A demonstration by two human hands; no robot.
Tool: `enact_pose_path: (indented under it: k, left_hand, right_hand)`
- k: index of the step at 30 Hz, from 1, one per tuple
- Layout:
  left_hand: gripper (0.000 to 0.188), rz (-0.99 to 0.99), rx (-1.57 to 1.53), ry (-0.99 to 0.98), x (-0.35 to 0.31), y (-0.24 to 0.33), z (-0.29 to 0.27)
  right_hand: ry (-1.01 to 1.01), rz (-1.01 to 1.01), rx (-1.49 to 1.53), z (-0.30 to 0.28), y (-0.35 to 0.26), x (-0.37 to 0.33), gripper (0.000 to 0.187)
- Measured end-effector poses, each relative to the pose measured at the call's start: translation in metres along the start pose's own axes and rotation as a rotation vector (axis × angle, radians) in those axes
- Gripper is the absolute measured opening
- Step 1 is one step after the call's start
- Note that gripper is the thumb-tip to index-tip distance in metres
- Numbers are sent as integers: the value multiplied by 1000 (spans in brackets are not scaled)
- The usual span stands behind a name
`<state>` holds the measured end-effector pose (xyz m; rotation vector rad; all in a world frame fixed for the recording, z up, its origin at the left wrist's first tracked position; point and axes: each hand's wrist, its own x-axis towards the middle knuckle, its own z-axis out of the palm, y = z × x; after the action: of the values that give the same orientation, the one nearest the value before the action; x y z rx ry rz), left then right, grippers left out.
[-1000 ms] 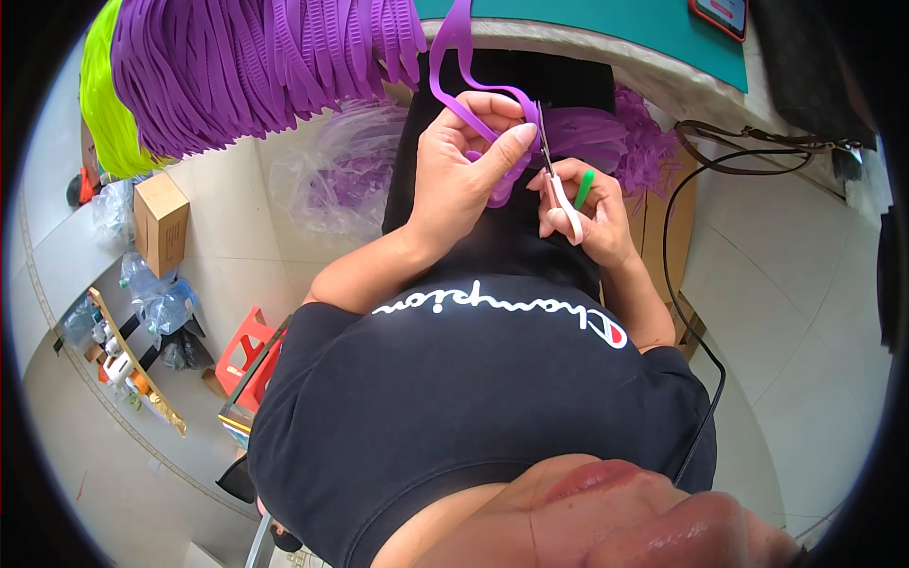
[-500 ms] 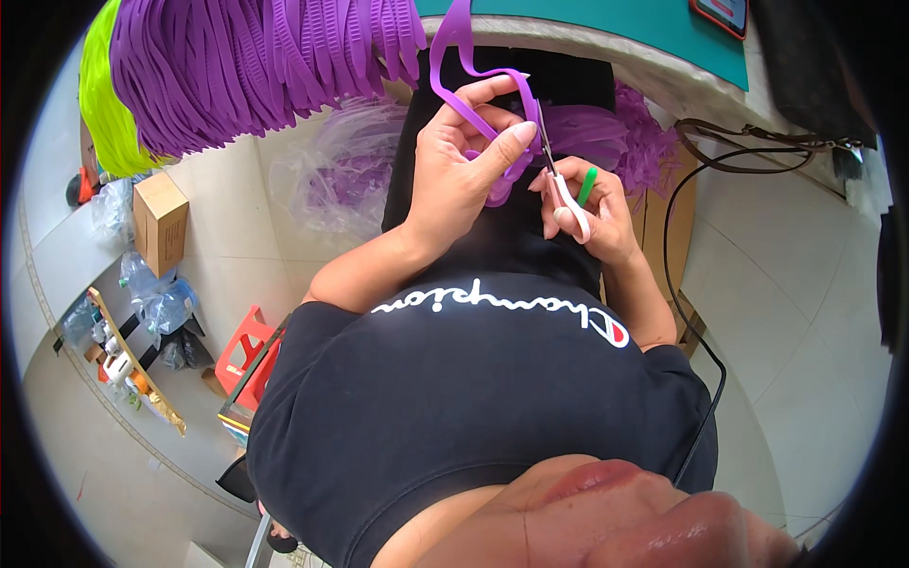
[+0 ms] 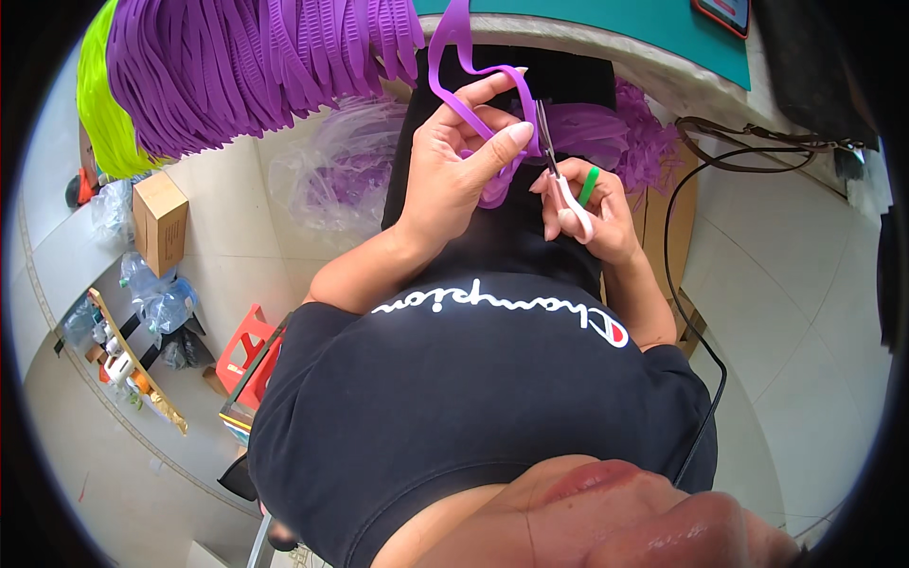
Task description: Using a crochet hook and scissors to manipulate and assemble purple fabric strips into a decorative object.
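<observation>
My left hand [image 3: 453, 180] pinches a flexible purple strap [image 3: 527, 104] between bent fingers and thumb. One loop of the strap rises toward the table edge, and more purple pieces hang just below the fingers. In my right hand [image 3: 611, 218] is a pair of scissors [image 3: 572, 210] with pale pink handles. Their blades point up and away from me, right beside the strap near my left thumb. A green band [image 3: 589, 185] shows at a finger of the right hand. Whether the blades touch the strap is hard to tell.
A thick row of purple straps [image 3: 256, 66] hangs at the upper left, beside lime-green ones [image 3: 102, 104]. The table [image 3: 587, 43] bears a green mat [image 3: 644, 38] and a phone [image 3: 727, 14]. Below lie a clear plastic bag [image 3: 331, 175] and a cardboard box [image 3: 159, 222]. A black cable [image 3: 668, 246] runs at right.
The scissor blades look slightly farther apart than before. Both hands and the strap have hardly moved.
</observation>
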<state>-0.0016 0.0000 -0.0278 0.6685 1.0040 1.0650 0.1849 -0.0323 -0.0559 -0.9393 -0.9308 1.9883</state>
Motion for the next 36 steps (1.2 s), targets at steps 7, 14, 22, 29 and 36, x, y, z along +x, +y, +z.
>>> enact_pose_path:
  k: [7, 14, 22, 29, 36]
  left_hand:
    - [51, 18, -32, -4, -1, 0, 0]
    - [51, 15, -21, -4, -1, 0, 0]
    - [51, -25, -40, -39, -5, 4, 0]
    - [51, -34, -58, -49, -6, 6, 1]
    - [51, -57, -51, -69, -7, 11, -1]
  right_hand:
    - [-59, 21, 14, -2, -2, 0, 46]
    - [-76, 6, 48, -3, 2, 1, 47]
    - [-19, 2, 19, 3, -4, 1, 46]
    - [-26, 17, -2, 2, -4, 0, 43]
    - [-34, 53, -36, 0, -6, -1, 44]
